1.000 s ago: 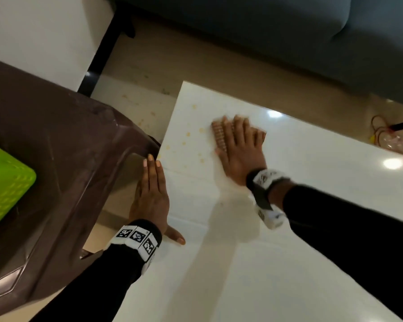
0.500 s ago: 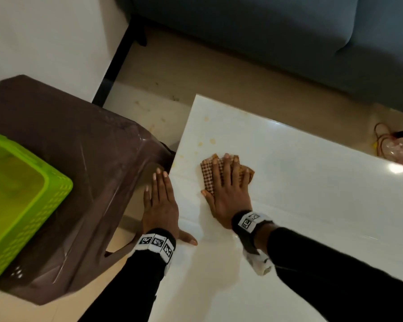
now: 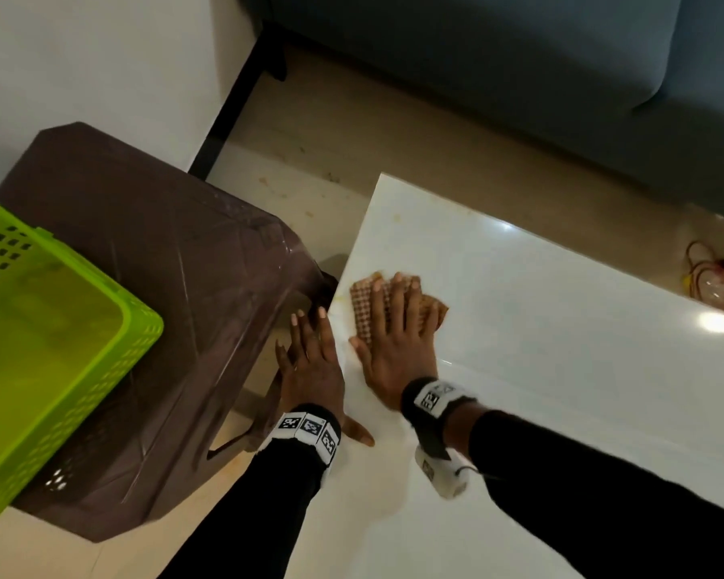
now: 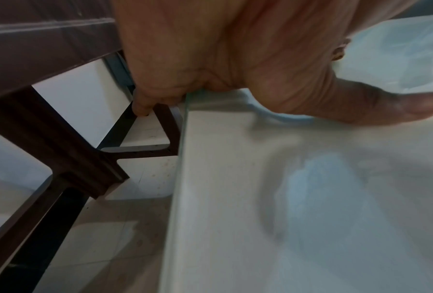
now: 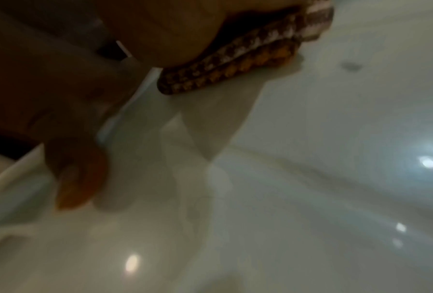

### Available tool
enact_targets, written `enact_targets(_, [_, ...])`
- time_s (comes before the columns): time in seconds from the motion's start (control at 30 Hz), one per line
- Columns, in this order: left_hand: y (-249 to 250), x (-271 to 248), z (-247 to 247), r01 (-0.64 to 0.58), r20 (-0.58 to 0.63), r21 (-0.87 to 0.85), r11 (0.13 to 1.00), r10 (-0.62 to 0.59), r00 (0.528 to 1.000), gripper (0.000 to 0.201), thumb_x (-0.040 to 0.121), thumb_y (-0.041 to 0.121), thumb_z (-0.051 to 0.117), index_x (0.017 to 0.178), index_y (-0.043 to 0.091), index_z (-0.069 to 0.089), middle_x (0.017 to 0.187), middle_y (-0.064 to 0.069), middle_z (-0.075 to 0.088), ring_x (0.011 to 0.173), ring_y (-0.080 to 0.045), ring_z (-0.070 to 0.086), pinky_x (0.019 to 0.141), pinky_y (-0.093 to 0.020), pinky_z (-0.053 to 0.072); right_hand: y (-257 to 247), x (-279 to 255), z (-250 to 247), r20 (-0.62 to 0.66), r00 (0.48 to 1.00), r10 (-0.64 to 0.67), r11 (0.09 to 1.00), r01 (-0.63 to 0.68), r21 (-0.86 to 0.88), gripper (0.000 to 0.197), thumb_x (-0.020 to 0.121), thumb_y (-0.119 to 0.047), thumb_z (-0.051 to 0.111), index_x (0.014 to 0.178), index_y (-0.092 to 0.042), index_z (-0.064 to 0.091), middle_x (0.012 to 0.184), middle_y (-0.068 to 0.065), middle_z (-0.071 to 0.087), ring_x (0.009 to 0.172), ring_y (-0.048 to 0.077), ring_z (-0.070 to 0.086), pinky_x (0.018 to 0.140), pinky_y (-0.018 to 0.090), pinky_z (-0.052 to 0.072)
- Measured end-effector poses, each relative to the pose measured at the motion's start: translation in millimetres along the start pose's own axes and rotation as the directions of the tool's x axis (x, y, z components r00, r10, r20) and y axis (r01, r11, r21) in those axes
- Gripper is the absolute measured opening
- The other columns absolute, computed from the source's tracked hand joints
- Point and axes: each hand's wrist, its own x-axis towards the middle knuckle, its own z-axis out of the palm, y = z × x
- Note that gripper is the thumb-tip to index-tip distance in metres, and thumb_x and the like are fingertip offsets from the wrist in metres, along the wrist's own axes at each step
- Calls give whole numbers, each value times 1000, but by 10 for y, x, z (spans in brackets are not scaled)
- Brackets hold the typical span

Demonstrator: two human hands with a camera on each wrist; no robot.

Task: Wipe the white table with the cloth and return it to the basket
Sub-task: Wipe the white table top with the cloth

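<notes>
A brown checked cloth (image 3: 362, 311) lies on the glossy white table (image 3: 561, 369) near its left edge. My right hand (image 3: 398, 328) presses flat on the cloth with straight fingers; the cloth (image 5: 235, 67) shows folded under the palm in the right wrist view. My left hand (image 3: 310, 361) rests flat at the table's left edge, thumb (image 4: 385, 107) on the top, fingers reaching over toward the stool. The green basket (image 3: 51, 353) stands on the brown plastic stool (image 3: 176, 286) at the left.
A blue-grey sofa (image 3: 519, 77) runs along the far side, with bare floor (image 3: 373, 140) between it and the table. A clear item with red and yellow wires (image 3: 719, 282) lies on the floor past the table's right side. A black frame leg (image 3: 235, 106) stands by the wall.
My right hand has dragged the cloth back toward me and leftward to the table's edge, over the yellowish spots. The left hand stays on the edge. The head view has shifted left, showing more basket.
</notes>
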Motion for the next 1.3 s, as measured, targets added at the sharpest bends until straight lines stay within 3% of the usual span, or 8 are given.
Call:
enact_targets(0.17, [-48,4,33,-32,-4,-5,999,32,999,196,17,90,76,129,-1,-57,158,-22,-38,154,-36,-18,124,-60,6,204,675,-207,-59,995,-79,996,76,-52,78,105,-61,16,168,-19,-7,175,19,-7,161,45,-7,124,72,8])
enact_targets(0.33, [-64,3,-10,-16,24,-13,1000,16,1000,194,20,88,78,133,0,-53,157,-18,-42,152,-34,-26,121,-65,-2,362,1585,-640,-69,991,111,994,-109,23,80,105,-64,14,168,-17,-6,175,18,-8,162,43,-5,126,70,4])
enact_targets(0.47, [-3,-34,-49,49,32,-33,998,-48,998,195,20,84,82,126,-2,-57,156,-21,-42,152,-35,-27,122,-64,-4,173,1218,-461,-79,986,149,988,-146,43,81,105,-63,15,167,-17,-9,175,19,-10,161,44,-7,125,72,9])
enact_targets(0.63, [0,-91,-76,150,120,-75,986,-141,983,191,28,79,87,117,0,-63,155,-22,-42,151,-38,-27,123,-63,-1,-279,35,87,-122,967,-225,974,225,-18,83,106,-57,33,167,-17,-6,174,22,0,160,50,3,121,76,16])
enact_targets(0.83, [7,-47,5,215,118,-103,971,-203,972,198,16,80,86,141,-1,-45,164,-22,-23,155,-36,-14,124,-60,3,-127,417,-60,-12,944,-331,941,329,-85,78,106,-61,23,168,-17,10,175,20,7,161,46,5,122,74,15])
enact_targets(1.07, [-14,5,60,202,119,-83,976,-192,974,200,13,82,85,135,-1,-51,164,-31,3,154,-43,4,123,-60,12,103,1811,-710,-75,996,57,998,-55,32,80,104,-66,15,168,-20,-3,176,17,-7,162,42,-3,126,71,4])
enact_targets(1.2, [-28,10,43,200,136,-90,976,-187,973,200,14,82,84,131,-1,-55,163,-32,5,154,-43,5,123,-59,13,414,1577,-664,-79,997,8,1000,-6,23,79,104,-65,15,168,-23,-5,176,13,-7,163,37,-5,127,67,-2])
enact_targets(1.3, [-29,18,49,194,150,-65,979,-183,972,200,12,85,81,129,-2,-55,159,-33,19,150,-44,19,121,-61,15,1229,1248,-603,-117,960,255,957,-233,175,81,100,-66,14,168,-25,-4,177,10,-4,163,35,-5,129,63,-3])
